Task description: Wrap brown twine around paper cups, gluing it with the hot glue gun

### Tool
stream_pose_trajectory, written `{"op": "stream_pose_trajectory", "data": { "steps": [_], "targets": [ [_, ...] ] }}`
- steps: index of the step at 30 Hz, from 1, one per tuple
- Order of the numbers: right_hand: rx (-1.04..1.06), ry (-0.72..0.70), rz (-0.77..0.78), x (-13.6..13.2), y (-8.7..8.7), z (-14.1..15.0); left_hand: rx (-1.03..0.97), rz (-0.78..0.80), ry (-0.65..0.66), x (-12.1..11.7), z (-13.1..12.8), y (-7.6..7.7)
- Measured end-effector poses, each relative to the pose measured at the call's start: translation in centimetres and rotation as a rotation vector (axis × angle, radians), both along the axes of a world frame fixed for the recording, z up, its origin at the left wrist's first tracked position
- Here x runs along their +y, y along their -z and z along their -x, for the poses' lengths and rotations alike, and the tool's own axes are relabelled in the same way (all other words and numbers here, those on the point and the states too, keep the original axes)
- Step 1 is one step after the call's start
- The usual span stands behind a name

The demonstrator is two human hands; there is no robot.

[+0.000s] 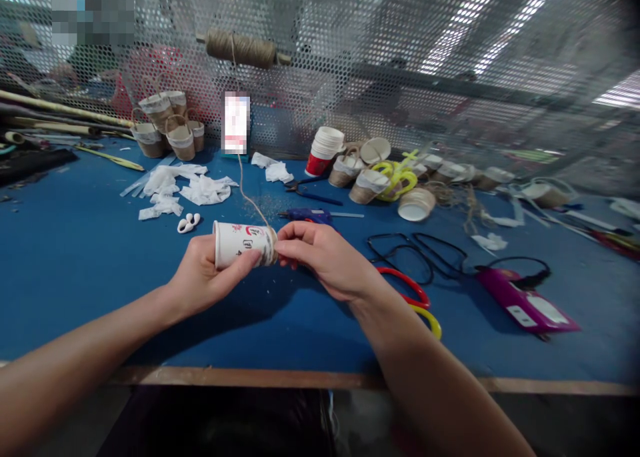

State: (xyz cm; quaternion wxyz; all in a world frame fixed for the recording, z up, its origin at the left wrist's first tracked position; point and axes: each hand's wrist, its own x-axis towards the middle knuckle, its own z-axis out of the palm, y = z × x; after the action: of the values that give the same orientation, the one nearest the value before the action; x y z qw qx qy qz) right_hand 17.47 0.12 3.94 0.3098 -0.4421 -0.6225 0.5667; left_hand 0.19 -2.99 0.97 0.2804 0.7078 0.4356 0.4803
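Observation:
A white printed paper cup lies on its side in the air above the table, with my left hand wrapped round it. Jute twine runs down from a spool on the mesh to the cup's right end, where a few turns circle it. My right hand pinches at that end, its thumb and forefinger on the twine. A blue glue gun lies just behind my right hand. Under my right forearm show the red and yellow handles of scissors.
Twine-wrapped cup baskets stand at the back left; more wrapped cups and a paper cup stack sit back right. White lace scraps, earbuds, pliers, black cable and a purple box lie about.

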Motion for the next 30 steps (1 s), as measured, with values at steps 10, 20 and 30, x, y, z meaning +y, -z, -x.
{"op": "stream_pose_trajectory", "data": {
  "steps": [10,20,30],
  "targets": [
    [-0.187,-0.024,-0.268,-0.6,-1.0,-0.2,-0.669,0.707,0.244,1.7,0.7,-0.7],
    [-0.240,0.098,-0.536,0.1,-0.6,-0.6,-0.432,0.474,0.077,1.4,0.5,0.3],
    [-0.172,-0.101,-0.617,-0.3,0.9,0.7,-0.253,0.423,0.171,1.1,0.2,0.4]
  ]
}}
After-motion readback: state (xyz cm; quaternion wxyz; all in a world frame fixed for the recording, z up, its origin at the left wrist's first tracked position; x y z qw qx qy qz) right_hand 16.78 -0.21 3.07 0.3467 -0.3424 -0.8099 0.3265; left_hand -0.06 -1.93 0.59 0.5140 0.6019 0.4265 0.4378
